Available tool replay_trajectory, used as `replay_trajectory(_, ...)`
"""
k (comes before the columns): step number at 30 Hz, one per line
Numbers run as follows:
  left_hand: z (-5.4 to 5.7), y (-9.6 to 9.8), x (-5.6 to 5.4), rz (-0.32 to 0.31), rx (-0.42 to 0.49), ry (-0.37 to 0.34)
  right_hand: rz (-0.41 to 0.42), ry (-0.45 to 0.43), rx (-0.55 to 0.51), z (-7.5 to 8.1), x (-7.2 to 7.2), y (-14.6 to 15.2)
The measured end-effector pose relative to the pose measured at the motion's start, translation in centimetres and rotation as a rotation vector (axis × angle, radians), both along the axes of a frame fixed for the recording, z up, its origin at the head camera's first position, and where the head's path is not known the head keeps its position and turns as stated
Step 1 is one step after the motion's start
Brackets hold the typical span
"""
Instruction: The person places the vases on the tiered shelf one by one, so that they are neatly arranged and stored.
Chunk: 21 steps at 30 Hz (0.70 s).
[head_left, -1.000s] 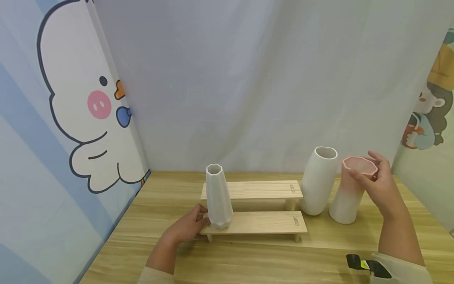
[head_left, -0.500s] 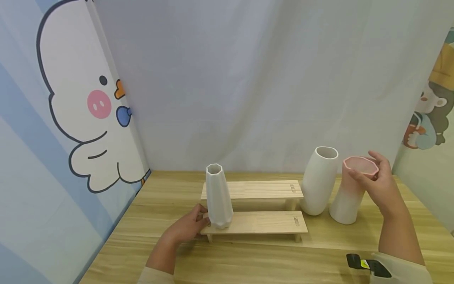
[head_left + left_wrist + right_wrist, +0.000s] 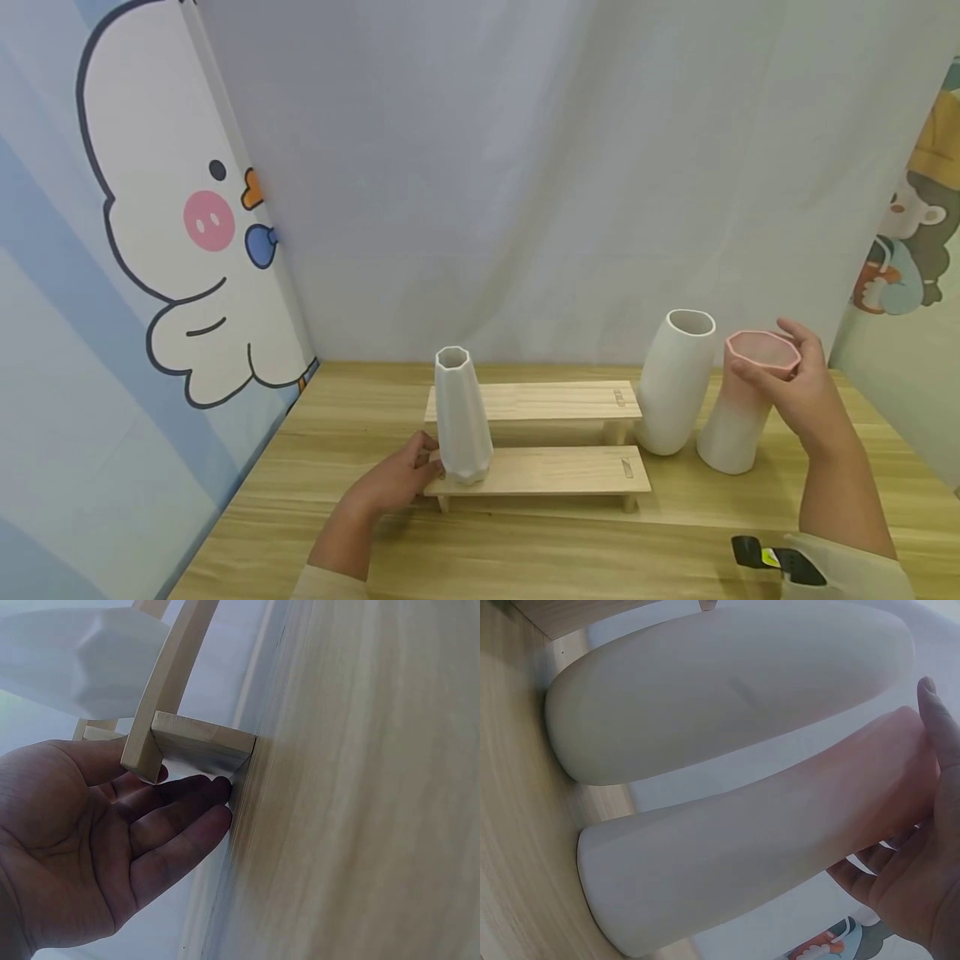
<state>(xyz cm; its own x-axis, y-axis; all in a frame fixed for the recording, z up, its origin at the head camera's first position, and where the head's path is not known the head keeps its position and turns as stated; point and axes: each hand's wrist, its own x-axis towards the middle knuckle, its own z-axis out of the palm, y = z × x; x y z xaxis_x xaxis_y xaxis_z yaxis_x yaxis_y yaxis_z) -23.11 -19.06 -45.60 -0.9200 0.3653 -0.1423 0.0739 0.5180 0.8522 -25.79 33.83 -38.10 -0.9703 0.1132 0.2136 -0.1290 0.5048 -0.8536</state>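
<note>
A pink-to-white vase [image 3: 737,417] stands upright on the table at the right. My right hand [image 3: 806,392] holds its pink upper part, thumb at the near side of the rim and fingers round the far side; the right wrist view shows the hand [image 3: 922,877] curving about that end. At the left end of a two-tier wooden shelf [image 3: 555,469], my left hand [image 3: 397,479] grips the lower board, with the fingers reaching under it beside a short leg [image 3: 202,742]. A slim faceted white vase [image 3: 462,425] stands on that lower tier, close to the left hand.
A taller smooth white vase [image 3: 672,383] stands between the shelf's right end and the pink-white vase, with a narrow gap to the latter. Behind the wooden table [image 3: 562,554] hangs a pale curtain [image 3: 465,183]. Printed side walls [image 3: 60,350] flank it.
My right thumb has shifted slightly left at the rim of the pink-white vase. The left hand, shelf and vases look unmoved.
</note>
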Motion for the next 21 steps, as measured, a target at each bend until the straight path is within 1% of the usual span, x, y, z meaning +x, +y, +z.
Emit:
replay_trajectory(6, -0.15, -0.03, -0.06, 0.0, 0.003, -0.001, -0.013, -0.018, -0.007, 0.11, 0.04, -0.21)
replay_trajectory(13, -0.18, -0.08, -0.04, -0.002, 0.023, -0.007, -0.032, -0.055, 0.016, 0.09, -0.08, -0.38)
replay_trajectory(21, -0.1, -0.1, 0.01, 0.0, 0.024, -0.004, -0.048, -0.004, -0.015, -0.04, 0.0, -0.56)
